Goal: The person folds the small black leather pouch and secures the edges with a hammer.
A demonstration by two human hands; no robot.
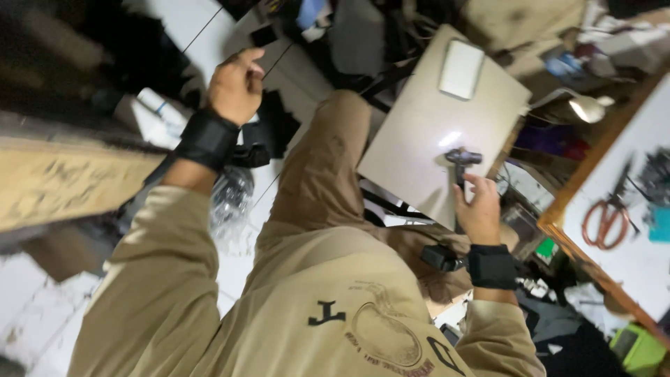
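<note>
Two hands show below the head camera, each with a black wrist strap over a tan sleeve. The largest thing near them is the pale board (419,132), a flat tabletop panel set at an angle; a white rectangular pad (461,68) lies at its far end. To the right stands a wood-edged white worktable (631,230), with orange-handled scissors (606,218) lying on it and a lit lamp head (588,108) just beyond its corner. At the left edge a tan plank (63,181) crosses the view, blurred. The white tiled floor (209,31) shows at the top, strewn with dark clutter.

The right hand (479,213) grasps a small dark tool (461,162) by its shaft; the tool's head stands upright over the near part of the pale board. The left hand (235,85) is raised and loosely curled, well apart from the tool, over the floor; whether it holds anything cannot be told.
</note>
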